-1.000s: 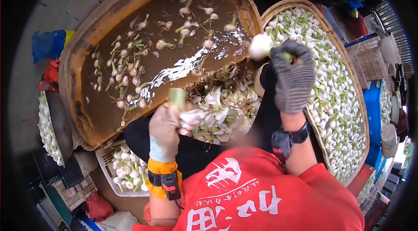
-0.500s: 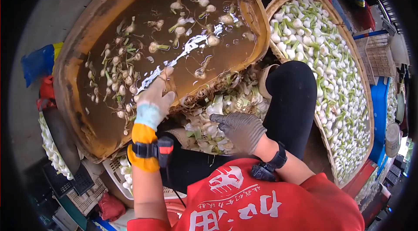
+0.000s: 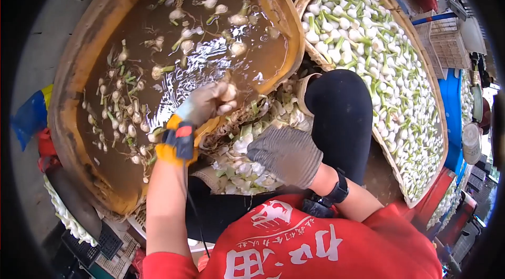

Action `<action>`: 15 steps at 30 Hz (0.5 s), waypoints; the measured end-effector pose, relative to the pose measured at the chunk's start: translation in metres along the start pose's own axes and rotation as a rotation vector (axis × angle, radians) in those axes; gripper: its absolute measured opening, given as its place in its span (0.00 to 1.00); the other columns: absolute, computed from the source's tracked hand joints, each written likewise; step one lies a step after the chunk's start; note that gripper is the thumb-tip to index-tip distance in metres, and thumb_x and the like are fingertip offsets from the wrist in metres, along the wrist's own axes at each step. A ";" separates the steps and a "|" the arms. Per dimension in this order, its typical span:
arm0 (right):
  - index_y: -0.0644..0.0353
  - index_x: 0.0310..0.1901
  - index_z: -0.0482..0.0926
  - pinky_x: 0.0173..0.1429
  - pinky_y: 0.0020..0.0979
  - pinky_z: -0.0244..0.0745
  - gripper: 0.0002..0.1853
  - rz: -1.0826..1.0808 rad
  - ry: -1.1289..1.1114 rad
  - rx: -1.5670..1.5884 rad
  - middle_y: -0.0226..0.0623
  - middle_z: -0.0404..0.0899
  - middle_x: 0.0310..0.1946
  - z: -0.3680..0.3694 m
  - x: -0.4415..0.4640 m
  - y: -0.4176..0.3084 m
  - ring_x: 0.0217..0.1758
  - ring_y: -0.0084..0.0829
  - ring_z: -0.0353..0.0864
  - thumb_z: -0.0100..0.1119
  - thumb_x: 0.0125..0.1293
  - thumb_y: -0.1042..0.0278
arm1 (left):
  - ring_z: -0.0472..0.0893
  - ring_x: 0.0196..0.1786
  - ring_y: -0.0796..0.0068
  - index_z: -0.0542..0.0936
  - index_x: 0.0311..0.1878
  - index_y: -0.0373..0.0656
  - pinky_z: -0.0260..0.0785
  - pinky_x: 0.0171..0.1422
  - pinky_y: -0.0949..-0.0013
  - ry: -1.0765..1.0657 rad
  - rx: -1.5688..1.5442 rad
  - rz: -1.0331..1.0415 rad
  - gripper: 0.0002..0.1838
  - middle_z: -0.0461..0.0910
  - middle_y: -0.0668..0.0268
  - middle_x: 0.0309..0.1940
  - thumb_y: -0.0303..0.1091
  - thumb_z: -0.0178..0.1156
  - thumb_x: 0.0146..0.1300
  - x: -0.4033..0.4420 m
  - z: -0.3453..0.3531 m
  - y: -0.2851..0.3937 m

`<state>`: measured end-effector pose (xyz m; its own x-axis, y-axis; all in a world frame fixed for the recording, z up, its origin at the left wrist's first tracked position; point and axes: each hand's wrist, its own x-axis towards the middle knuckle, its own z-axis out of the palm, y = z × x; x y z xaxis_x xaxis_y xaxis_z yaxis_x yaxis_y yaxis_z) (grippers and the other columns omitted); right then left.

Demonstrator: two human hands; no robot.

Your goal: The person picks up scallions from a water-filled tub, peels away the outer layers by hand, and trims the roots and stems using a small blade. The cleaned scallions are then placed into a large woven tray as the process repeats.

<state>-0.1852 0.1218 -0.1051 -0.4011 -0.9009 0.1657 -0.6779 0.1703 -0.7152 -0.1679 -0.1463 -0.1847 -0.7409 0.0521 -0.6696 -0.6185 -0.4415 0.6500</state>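
Observation:
My left hand (image 3: 206, 102), in a pale glove with an orange cuff, is closed around a garlic bulb (image 3: 229, 91) above the near edge of the water tub (image 3: 294, 26). Loose garlic bulbs (image 3: 122, 121) with roots and green stems float in the tub's brown water. My right hand (image 3: 286, 156), in a grey striped glove, is curled over a heap of peeled garlic skins (image 3: 242, 173) between my legs. Its fingers are bent in, and what they may hold is hidden.
A large basket (image 3: 300, 2) at the right is full of cleaned white garlic (image 3: 400, 95) with short green stems. My bent knee (image 3: 342, 105) stands between tub and basket. Plastic crates (image 3: 447, 47) are at the far right, and a blue bag (image 3: 29, 118) lies left of the tub.
My left hand has lifted from the water and moved right, now with a garlic bulb in it. My right hand's fingers, stretched out before, have curled in. The view has shifted slightly.

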 end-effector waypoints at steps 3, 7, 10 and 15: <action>0.53 0.46 0.86 0.49 0.35 0.78 0.11 0.304 0.069 0.252 0.31 0.85 0.43 -0.005 0.009 -0.010 0.45 0.36 0.83 0.62 0.64 0.61 | 0.79 0.44 0.67 0.69 0.61 0.31 0.76 0.46 0.72 -0.089 -0.470 0.155 0.27 0.76 0.56 0.51 0.50 0.47 0.76 -0.070 0.031 0.009; 0.53 0.50 0.85 0.51 0.35 0.78 0.15 0.109 0.236 0.237 0.31 0.85 0.46 -0.002 0.020 -0.019 0.49 0.35 0.82 0.60 0.65 0.60 | 0.78 0.50 0.64 0.70 0.60 0.34 0.76 0.52 0.68 -0.014 -0.669 0.403 0.26 0.76 0.55 0.53 0.50 0.49 0.76 -0.138 0.088 -0.010; 0.52 0.52 0.84 0.51 0.36 0.77 0.16 0.005 0.236 0.021 0.30 0.85 0.46 -0.004 0.017 -0.031 0.49 0.35 0.82 0.56 0.67 0.59 | 0.78 0.51 0.66 0.72 0.59 0.36 0.75 0.55 0.67 0.019 -0.859 0.470 0.21 0.76 0.57 0.54 0.44 0.48 0.77 -0.167 0.126 -0.023; 0.50 0.47 0.84 0.46 0.40 0.77 0.14 -0.009 0.274 -0.018 0.34 0.84 0.39 -0.010 0.006 -0.052 0.42 0.38 0.82 0.56 0.65 0.57 | 0.78 0.49 0.68 0.73 0.48 0.44 0.73 0.50 0.63 0.017 -0.911 0.549 0.14 0.76 0.67 0.47 0.44 0.44 0.78 -0.180 0.138 -0.058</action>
<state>-0.1584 0.1111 -0.0603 -0.5448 -0.7615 0.3512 -0.6921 0.1718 -0.7011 -0.0347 -0.0061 -0.0520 -0.8509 -0.3670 -0.3760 0.2336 -0.9052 0.3549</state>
